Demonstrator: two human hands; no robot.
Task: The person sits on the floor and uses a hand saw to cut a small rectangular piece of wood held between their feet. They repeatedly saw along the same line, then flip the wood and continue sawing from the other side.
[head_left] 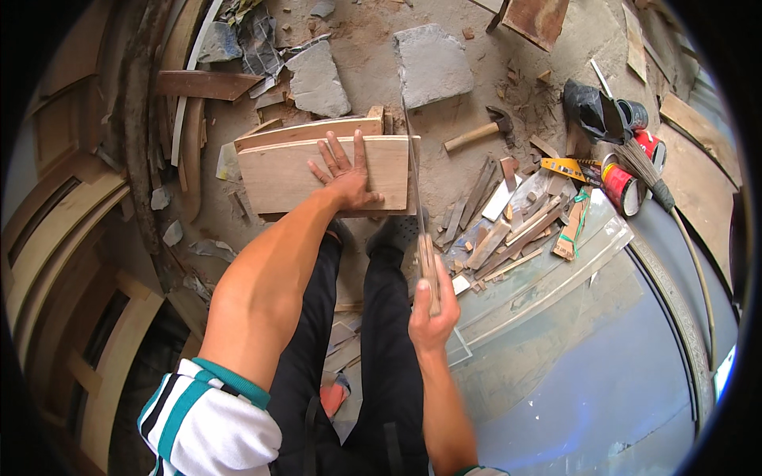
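Note:
Spread fingers of my left hand [348, 178] press flat on a pale wooden board [278, 176], which lies over other wood pieces in front of my feet. My right hand [434, 309] is wrapped round the wooden handle of a handsaw [414, 178]. The saw's thin blade points away from me and runs along the board's right end; whether its teeth are in the wood I cannot tell. Behind the board stands another wooden piece [317, 131], partly hidden by it.
A claw hammer [476, 136] lies right of the board. Grey concrete slabs [432, 65] lie beyond it. Wood offcuts [508, 230] are heaped on glass sheets [556, 341] at the right, near red cans [619, 187] and a brush [644, 170]. Wooden frames [67, 218] stand left.

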